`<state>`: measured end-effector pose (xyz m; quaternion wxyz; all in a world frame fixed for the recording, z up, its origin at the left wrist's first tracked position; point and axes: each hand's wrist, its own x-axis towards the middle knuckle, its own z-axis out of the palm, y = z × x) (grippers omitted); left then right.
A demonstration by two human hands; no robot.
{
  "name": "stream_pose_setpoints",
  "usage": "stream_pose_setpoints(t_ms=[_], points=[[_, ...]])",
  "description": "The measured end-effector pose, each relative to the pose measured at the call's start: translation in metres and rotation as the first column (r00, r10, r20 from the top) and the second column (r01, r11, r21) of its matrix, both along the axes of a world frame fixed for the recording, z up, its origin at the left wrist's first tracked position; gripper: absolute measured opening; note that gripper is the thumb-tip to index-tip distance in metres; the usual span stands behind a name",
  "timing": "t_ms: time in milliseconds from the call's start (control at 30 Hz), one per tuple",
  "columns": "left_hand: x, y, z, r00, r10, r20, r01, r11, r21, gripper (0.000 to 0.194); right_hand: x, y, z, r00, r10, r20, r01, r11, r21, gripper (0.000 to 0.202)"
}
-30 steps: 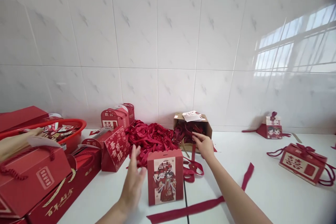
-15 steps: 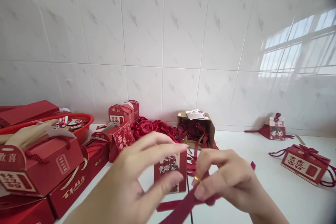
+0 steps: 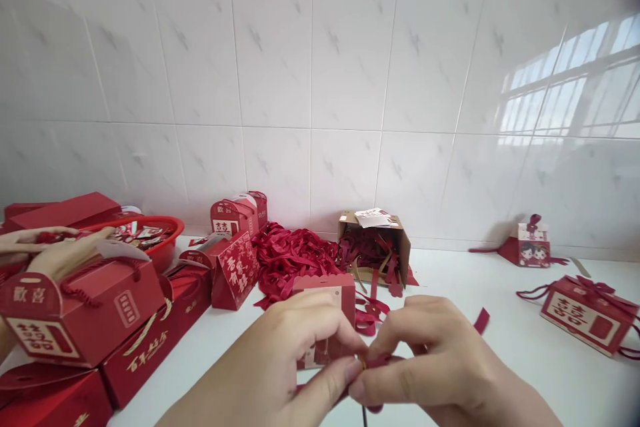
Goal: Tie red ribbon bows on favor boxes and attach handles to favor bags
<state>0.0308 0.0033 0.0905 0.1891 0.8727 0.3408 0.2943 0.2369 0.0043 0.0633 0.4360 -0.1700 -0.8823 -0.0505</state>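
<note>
My left hand (image 3: 290, 360) and my right hand (image 3: 435, 353) meet at the lower middle, fingertips pinched together on a dark red ribbon (image 3: 375, 407). A small gold-coloured piece shows between the fingertips. Most of the ribbon is hidden by the fingers. Right behind my left hand stands a red box (image 3: 325, 283) with a scalloped top edge, its front partly covered. Further back are a pile of red ribbons (image 3: 295, 257) and an open cardboard box (image 3: 403, 247) on its side with ribbons inside.
Red gift boxes (image 3: 110, 307) crowd the left side, near a red basket (image 3: 175, 240) of small packets. Another person's hands (image 3: 20, 243) reach in there. On the right sit a ribboned box (image 3: 585, 313) and a small house-shaped box (image 3: 534, 250). A tiled wall stands behind.
My left hand has come right and down, and its fingers have closed on the ribbon beside my right fingertips. Another person's hand has appeared at the basket on the left.
</note>
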Motion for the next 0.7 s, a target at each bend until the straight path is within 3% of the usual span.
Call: stream_pose_setpoints(t_ms=[267, 400, 567, 700], points=[[0.005, 0.012, -0.004, 0.995, 0.085, 0.042, -0.087, 0.996, 0.032, 0.016, -0.002, 0.016, -0.01, 0.99, -0.144, -0.004, 0.144, 0.988, -0.051, 0.041], [0.011, 0.011, -0.007, 0.993, 0.106, 0.048, -0.11, 0.989, 0.099, 0.016, -0.001, 0.023, -0.012, 0.974, -0.225, 0.001, 0.225, 0.974, -0.022, 0.036], [0.008, 0.017, -0.012, 0.992, 0.123, -0.01, -0.121, 0.987, 0.105, 0.023, 0.0, 0.035, -0.013, 0.983, -0.181, -0.035, 0.179, 0.983, -0.048, 0.032], [-0.015, 0.048, -0.019, 0.971, 0.239, -0.003, -0.235, 0.957, 0.169, 0.04, 0.005, 0.041, -0.014, 0.991, -0.136, -0.017, 0.133, 0.985, -0.107, 0.028]])
